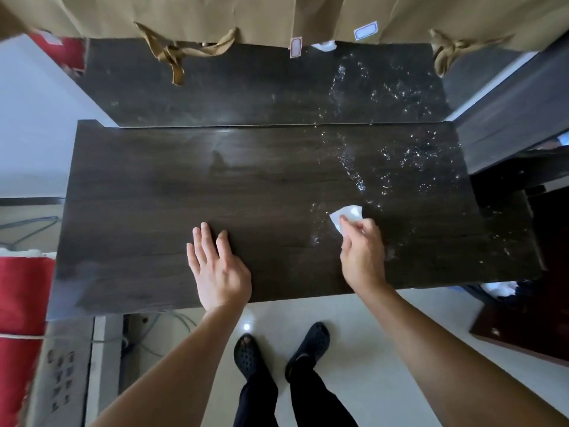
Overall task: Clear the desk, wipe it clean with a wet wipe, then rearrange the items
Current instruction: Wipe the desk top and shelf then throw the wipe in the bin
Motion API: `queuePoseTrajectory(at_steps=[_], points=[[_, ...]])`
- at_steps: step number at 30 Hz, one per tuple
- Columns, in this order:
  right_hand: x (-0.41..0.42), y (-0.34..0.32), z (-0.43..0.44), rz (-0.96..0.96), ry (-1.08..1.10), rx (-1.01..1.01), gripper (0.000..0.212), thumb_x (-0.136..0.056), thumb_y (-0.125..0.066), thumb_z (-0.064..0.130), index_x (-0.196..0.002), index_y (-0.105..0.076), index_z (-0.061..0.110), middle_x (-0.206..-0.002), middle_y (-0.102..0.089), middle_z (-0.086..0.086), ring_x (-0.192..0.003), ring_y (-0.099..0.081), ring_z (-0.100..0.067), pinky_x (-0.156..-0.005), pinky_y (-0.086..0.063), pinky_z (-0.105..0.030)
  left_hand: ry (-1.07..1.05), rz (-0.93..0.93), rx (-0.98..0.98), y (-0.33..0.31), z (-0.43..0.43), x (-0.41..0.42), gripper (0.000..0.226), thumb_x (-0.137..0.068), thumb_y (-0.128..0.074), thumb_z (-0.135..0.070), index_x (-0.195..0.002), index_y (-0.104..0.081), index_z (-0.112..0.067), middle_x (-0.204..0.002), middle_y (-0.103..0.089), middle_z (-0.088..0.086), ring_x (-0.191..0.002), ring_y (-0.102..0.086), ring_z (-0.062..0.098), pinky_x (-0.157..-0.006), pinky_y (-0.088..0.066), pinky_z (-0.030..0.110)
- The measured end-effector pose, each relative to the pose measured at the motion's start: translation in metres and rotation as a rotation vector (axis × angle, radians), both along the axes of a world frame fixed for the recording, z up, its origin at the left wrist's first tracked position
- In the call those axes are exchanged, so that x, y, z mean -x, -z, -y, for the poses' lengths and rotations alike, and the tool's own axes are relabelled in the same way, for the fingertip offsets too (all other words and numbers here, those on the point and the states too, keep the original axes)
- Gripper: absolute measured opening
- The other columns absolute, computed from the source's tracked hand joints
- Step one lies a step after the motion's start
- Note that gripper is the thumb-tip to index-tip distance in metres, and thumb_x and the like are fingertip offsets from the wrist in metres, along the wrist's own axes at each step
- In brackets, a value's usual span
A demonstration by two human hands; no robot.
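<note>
The dark wood-grain desk [147, 211] fills the middle of the view, with nothing standing on it. A white wet wipe [348, 215] lies pressed on the desk's right half under the fingers of my right hand [363, 254], which is shut on it. Wet droplets and streaks [400, 161] glisten on the right part of the top and on the raised back shelf [215, 87]. My left hand [215, 269] rests flat on the desk near the front edge, fingers apart, holding nothing.
Tan curtains [277, 13] with tie-backs hang behind the shelf. Red cloth [18, 291] lies at the left, cables [147, 331] run under the desk, and dark furniture [523, 303] stands at the right. My feet in black clogs [277, 349] stand on the pale tile floor.
</note>
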State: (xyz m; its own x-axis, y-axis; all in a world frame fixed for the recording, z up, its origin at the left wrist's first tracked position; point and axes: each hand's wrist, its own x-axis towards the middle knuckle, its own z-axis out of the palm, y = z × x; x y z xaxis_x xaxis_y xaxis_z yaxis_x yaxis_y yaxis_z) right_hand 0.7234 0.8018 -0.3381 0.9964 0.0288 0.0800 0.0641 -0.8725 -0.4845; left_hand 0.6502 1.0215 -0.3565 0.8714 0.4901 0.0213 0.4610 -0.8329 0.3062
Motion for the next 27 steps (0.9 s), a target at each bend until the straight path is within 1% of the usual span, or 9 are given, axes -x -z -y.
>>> queuePoseTrajectory(at_steps=[3, 7, 10, 14, 18, 20, 22, 25, 27], points=[[0.019, 0.000, -0.039, -0.014, -0.215, -0.067, 0.045, -0.077, -0.059, -0.012, -0.112, -0.066, 0.015, -0.090, -0.052, -0.009, -0.082, -0.054, -0.028, -0.067, -0.051, -0.033, -0.005, 0.017, -0.004, -0.002, 0.001, -0.001, 0.045, -0.084, -0.029, -0.014, -0.122, -0.051, -0.002, -0.146, -0.037, 0.024, -0.140, -0.027, 0.038, -0.116, -0.014, 0.048], [0.085, -0.005, 0.001, -0.157, -0.546, -0.016, 0.058, -0.074, -0.068, -0.006, -0.121, -0.059, 0.027, -0.101, -0.042, 0.006, -0.092, -0.046, -0.010, -0.072, -0.039, -0.014, -0.016, 0.033, -0.007, -0.002, 0.001, -0.001, 0.044, -0.083, -0.032, -0.011, -0.120, -0.052, -0.002, -0.145, -0.038, 0.025, -0.139, -0.027, 0.038, -0.115, -0.017, 0.050], [0.042, -0.002, 0.035, -0.112, -0.451, -0.009, 0.050, -0.077, -0.065, -0.011, -0.115, -0.064, 0.021, -0.097, -0.047, 0.003, -0.087, -0.052, -0.018, -0.073, -0.043, -0.021, -0.010, 0.018, -0.011, -0.001, 0.001, -0.001, 0.041, -0.081, -0.040, -0.007, -0.120, -0.053, -0.002, -0.146, -0.036, 0.025, -0.140, -0.026, 0.038, -0.115, -0.016, 0.050], [-0.060, 0.001, -0.009, 0.003, -0.177, 0.074, 0.052, -0.066, -0.057, -0.020, -0.107, -0.067, 0.009, -0.086, -0.054, -0.015, -0.076, -0.053, -0.036, -0.062, -0.051, -0.041, -0.025, 0.016, -0.018, 0.000, 0.001, -0.002, 0.041, -0.082, -0.039, -0.008, -0.119, -0.053, -0.002, -0.146, -0.037, 0.024, -0.139, -0.027, 0.038, -0.115, -0.018, 0.050], [-0.025, 0.001, -0.054, -0.012, -0.387, 0.027, 0.047, -0.075, -0.048, -0.009, -0.114, -0.064, 0.012, -0.096, -0.053, -0.008, -0.083, -0.050, -0.029, -0.067, -0.048, -0.035, -0.040, 0.036, -0.015, -0.002, 0.003, -0.002, 0.041, -0.082, -0.036, -0.008, -0.118, -0.055, -0.002, -0.145, -0.038, 0.023, -0.139, -0.029, 0.038, -0.115, -0.020, 0.051], [0.028, 0.006, -0.033, -0.019, -0.586, -0.003, 0.044, -0.083, -0.041, -0.002, -0.119, -0.062, 0.013, -0.100, -0.047, -0.001, -0.083, -0.049, -0.022, -0.068, -0.048, -0.032, -0.041, 0.045, -0.016, -0.004, 0.003, -0.002, 0.043, -0.082, -0.033, -0.010, -0.118, -0.055, -0.001, -0.145, -0.039, 0.024, -0.138, -0.029, 0.038, -0.114, -0.021, 0.051], [0.055, 0.004, 0.001, -0.032, -0.689, 0.009, 0.044, -0.082, -0.050, -0.007, -0.119, -0.064, 0.013, -0.099, -0.045, 0.002, -0.083, -0.048, -0.018, -0.068, -0.048, -0.027, -0.038, 0.043, -0.015, -0.005, 0.004, -0.002, 0.044, -0.082, -0.032, -0.011, -0.118, -0.055, -0.001, -0.145, -0.038, 0.024, -0.138, -0.028, 0.038, -0.114, -0.021, 0.052], [0.010, 0.006, 0.025, -0.007, -0.583, 0.033, 0.046, -0.079, -0.056, -0.007, -0.116, -0.065, 0.018, -0.095, -0.050, -0.002, -0.083, -0.050, -0.019, -0.072, -0.044, -0.024, -0.039, 0.043, -0.003, -0.005, 0.003, -0.002, 0.044, -0.082, -0.032, -0.012, -0.119, -0.055, -0.001, -0.146, -0.037, 0.024, -0.139, -0.027, 0.039, -0.114, -0.021, 0.052], [-0.046, 0.007, 0.012, 0.017, -0.378, 0.080, 0.050, -0.073, -0.056, -0.013, -0.113, -0.067, 0.015, -0.093, -0.053, -0.009, -0.083, -0.053, -0.028, -0.071, -0.049, -0.037, -0.037, 0.046, -0.004, -0.004, 0.003, -0.001, 0.044, -0.083, -0.032, -0.011, -0.119, -0.055, -0.002, -0.146, -0.037, 0.023, -0.139, -0.028, 0.038, -0.114, -0.021, 0.051]])
